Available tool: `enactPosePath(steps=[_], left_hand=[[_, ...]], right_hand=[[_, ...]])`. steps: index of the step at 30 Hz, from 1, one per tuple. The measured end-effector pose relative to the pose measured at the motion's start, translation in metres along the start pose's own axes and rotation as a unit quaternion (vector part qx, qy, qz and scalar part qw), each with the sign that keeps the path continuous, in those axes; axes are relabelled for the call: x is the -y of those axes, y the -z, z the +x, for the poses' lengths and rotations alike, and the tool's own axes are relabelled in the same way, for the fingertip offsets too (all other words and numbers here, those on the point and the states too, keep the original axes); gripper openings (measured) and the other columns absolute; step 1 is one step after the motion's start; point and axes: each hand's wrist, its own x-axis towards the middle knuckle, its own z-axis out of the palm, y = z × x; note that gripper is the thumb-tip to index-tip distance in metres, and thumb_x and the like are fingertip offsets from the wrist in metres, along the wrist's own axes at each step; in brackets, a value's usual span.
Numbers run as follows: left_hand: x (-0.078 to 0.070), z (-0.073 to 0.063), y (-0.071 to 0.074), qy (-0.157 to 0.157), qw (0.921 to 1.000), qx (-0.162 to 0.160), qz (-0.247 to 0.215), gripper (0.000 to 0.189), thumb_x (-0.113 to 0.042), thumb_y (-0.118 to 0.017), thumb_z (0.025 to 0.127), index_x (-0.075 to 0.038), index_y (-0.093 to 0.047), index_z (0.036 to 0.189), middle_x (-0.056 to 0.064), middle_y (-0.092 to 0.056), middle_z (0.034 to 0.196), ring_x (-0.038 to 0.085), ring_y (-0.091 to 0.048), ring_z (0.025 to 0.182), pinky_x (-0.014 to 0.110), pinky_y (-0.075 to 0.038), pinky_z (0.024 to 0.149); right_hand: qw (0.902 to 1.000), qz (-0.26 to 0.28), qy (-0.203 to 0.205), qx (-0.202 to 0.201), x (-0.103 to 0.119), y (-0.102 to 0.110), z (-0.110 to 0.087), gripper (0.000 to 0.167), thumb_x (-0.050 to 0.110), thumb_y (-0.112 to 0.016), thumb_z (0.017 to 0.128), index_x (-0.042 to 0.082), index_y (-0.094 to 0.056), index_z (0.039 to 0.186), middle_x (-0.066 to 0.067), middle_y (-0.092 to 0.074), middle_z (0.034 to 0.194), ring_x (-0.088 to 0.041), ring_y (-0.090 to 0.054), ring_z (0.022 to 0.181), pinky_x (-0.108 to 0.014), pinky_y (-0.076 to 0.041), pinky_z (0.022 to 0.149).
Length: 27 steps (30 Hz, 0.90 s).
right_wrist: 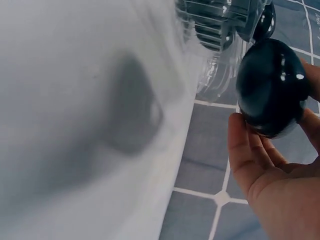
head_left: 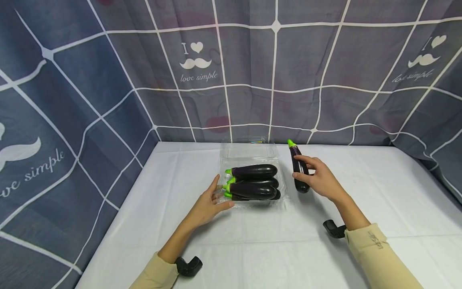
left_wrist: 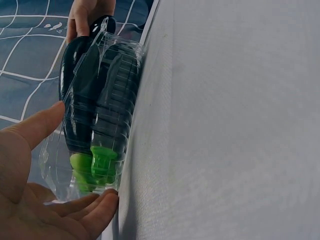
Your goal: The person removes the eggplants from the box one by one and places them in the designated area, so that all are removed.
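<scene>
A clear plastic box (head_left: 283, 188) stands on the white table with several dark eggplants (head_left: 254, 171) lying in it, their green stem ends toward the left. My left hand (head_left: 206, 206) is spread at the box's left end, thumb near the front corner and fingers along the side. In the left wrist view, the left fingertips (left_wrist: 107, 202) sit right at the box's lower edge, beside the green stems. To the right of the box, my right hand (head_left: 319, 176) grips a single eggplant (head_left: 298, 164), stem pointing away. Its shadow falls on the table in the right wrist view.
The box's clear lid (head_left: 249, 150) lies folded back toward the curtain. A grey checked curtain (head_left: 249, 72) closes off the back and both sides of the white table (head_left: 245, 257). Black wrist devices (head_left: 189, 267) are worn at both cuffs.
</scene>
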Motion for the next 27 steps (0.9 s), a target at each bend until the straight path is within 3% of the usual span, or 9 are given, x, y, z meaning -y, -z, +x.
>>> enactPosePath(steps=[7, 12, 20, 27], left_hand=[[0.000, 0.003, -0.001, -0.001, 1.0000, 0.001, 0.004, 0.102, -0.029, -0.078, 0.088, -0.013, -0.007, 0.160, 0.022, -0.035, 0.152, 0.037, -0.044, 0.133, 0.048, -0.042, 0.106], [0.000, 0.004, -0.002, -0.005, 1.0000, 0.002, 0.005, 0.101, -0.029, -0.078, 0.088, -0.013, -0.008, 0.160, 0.022, -0.036, 0.152, 0.037, -0.045, 0.133, 0.048, -0.043, 0.105], [0.001, -0.002, -0.003, -0.005, 1.0000, 0.000, 0.001, 0.100, -0.027, -0.078, 0.088, -0.014, -0.010, 0.160, 0.021, -0.036, 0.152, 0.035, -0.046, 0.132, 0.048, -0.043, 0.105], [0.003, -0.002, -0.004, -0.007, 0.9999, -0.009, 0.003, 0.099, -0.024, -0.078, 0.088, -0.012, -0.010, 0.160, 0.023, -0.037, 0.151, 0.036, -0.047, 0.132, 0.049, -0.042, 0.105]], right_hand=[[0.9997, 0.013, -0.014, 0.012, -0.011, 0.002, -0.006, 0.059, 0.018, -0.072, 0.093, 0.004, -0.049, 0.145, -0.028, -0.050, 0.135, -0.047, -0.048, 0.123, -0.050, -0.050, 0.088], [0.9997, 0.012, -0.019, 0.013, -0.015, 0.002, -0.010, 0.060, 0.021, -0.072, 0.092, 0.003, -0.048, 0.145, -0.030, -0.051, 0.134, -0.048, -0.047, 0.123, -0.055, -0.044, 0.094], [0.9987, 0.026, -0.042, 0.013, -0.029, -0.006, -0.015, 0.059, 0.017, -0.074, 0.090, 0.000, -0.050, 0.142, -0.027, -0.055, 0.125, -0.039, -0.052, 0.112, -0.036, -0.050, 0.080], [0.9980, 0.029, -0.050, 0.027, -0.034, -0.010, -0.016, 0.059, 0.017, -0.075, 0.089, -0.001, -0.052, 0.140, -0.027, -0.054, 0.127, -0.036, -0.054, 0.108, -0.033, -0.050, 0.078]])
